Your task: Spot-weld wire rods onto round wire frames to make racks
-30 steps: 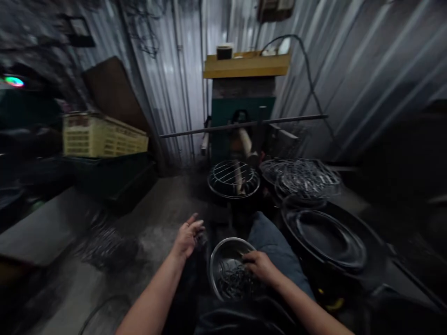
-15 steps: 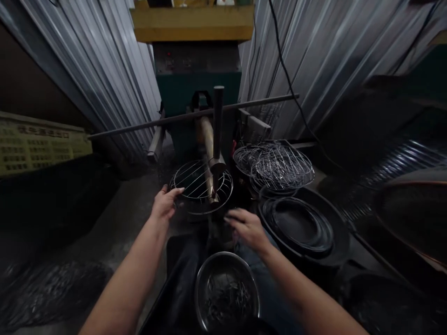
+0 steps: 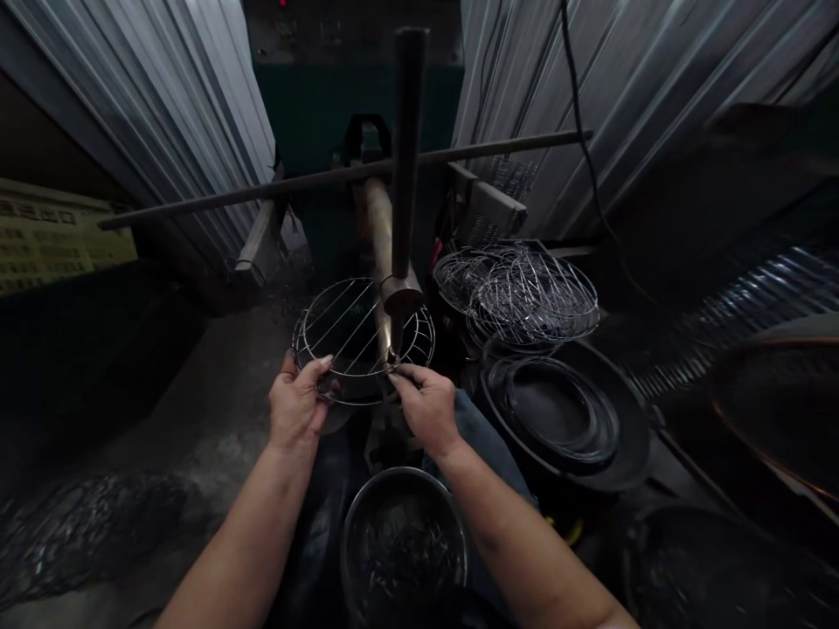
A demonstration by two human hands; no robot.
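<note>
A round wire rack (image 3: 359, 375) with parallel bars inside two rings is held at its near left rim by my left hand (image 3: 296, 404), thumb on top and fingers below. The rack sits around the brass-coloured lower arm (image 3: 378, 223) of a machine, under a dark upright metal rod (image 3: 407, 148). My right hand (image 3: 427, 409) is closed in a pinch at the rack's near rim, right by the rod's lower tip. Whatever lies between those fingertips is too small to make out. Below the hands, a metal bowl (image 3: 347, 537) contains several small metal pieces.
A pile of wire racks (image 3: 534, 297) lies to the right, behind a dark basin (image 3: 635, 437) of wire rings (image 3: 593, 437). A long bar (image 3: 262, 190) crosses behind the rod. A yellow crate (image 3: 58, 236) stands left. A black cable (image 3: 586, 148) hangs at right.
My right hand has moved left and up to the rack's rim beneath the rod. My left hand now wraps the rack's edge more fully. The view has tilted downward.
</note>
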